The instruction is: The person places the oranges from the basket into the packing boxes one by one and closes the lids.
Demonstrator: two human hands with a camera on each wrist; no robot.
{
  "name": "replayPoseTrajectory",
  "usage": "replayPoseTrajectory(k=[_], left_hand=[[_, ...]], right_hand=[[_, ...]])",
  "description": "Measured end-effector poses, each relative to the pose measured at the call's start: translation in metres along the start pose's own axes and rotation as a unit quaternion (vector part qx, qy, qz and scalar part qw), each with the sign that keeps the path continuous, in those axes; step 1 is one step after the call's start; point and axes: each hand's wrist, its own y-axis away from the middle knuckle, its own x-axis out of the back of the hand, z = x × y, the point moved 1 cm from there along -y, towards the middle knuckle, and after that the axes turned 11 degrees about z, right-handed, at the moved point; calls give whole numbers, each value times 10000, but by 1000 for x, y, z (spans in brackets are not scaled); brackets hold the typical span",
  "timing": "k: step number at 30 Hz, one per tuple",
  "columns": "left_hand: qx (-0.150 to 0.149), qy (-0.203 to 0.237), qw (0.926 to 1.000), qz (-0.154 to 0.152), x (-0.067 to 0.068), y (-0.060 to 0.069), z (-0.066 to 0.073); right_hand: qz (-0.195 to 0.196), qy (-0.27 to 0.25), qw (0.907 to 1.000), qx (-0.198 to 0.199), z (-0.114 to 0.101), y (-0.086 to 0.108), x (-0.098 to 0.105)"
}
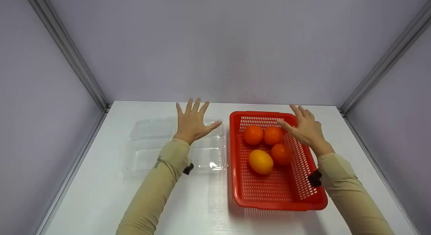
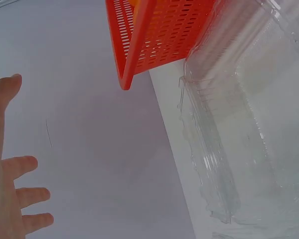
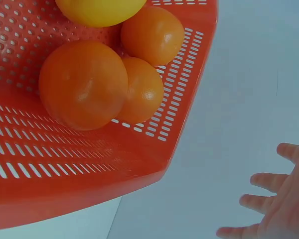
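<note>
My left hand [image 1: 193,125], fingers spread and holding nothing, hovers over the clear plastic container [image 1: 144,154] in the head view. My right hand [image 1: 307,129], also spread and empty, is above the right rim of the red basket [image 1: 237,181]. Inside the basket lie three orange-red round fruits, one at the back left [image 1: 253,134], one beside it [image 1: 273,135] and one nearer the front [image 1: 281,154], plus a yellow-orange oval fruit [image 1: 260,162]. The left wrist view shows the left hand [image 2: 12,174] apart from the container; the right wrist view shows the right hand [image 3: 284,204] beyond the basket.
The basket and container stand side by side on a white table [image 1: 91,194], basket on the right. Pale walls [image 1: 215,53] rise behind the table and at both sides, with grey metal strips at the corners.
</note>
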Motion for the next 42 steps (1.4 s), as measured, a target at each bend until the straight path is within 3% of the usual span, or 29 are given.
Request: replayPoseTrajectory(k=[9, 19, 26, 37, 42], left_hand=[[-90, 376, 9992, -99, -2, 7, 6], [-286, 364, 9985, -299, -6, 15, 20], [-482, 395, 9978, -243, -7, 17, 30], [-530, 554, 9966, -305, -12, 19, 38], [-565, 573, 9962, -342, -13, 19, 42]], right_hand=[[-320, -446, 9985, -79, 12, 8, 5], [-593, -887, 9943, 81, 32, 20, 5], [-743, -1019, 9920, 59, 45, 29, 3], [-563, -949, 9936, 228, 62, 43, 3], [-582, -975, 9935, 98, 71, 49, 4]])
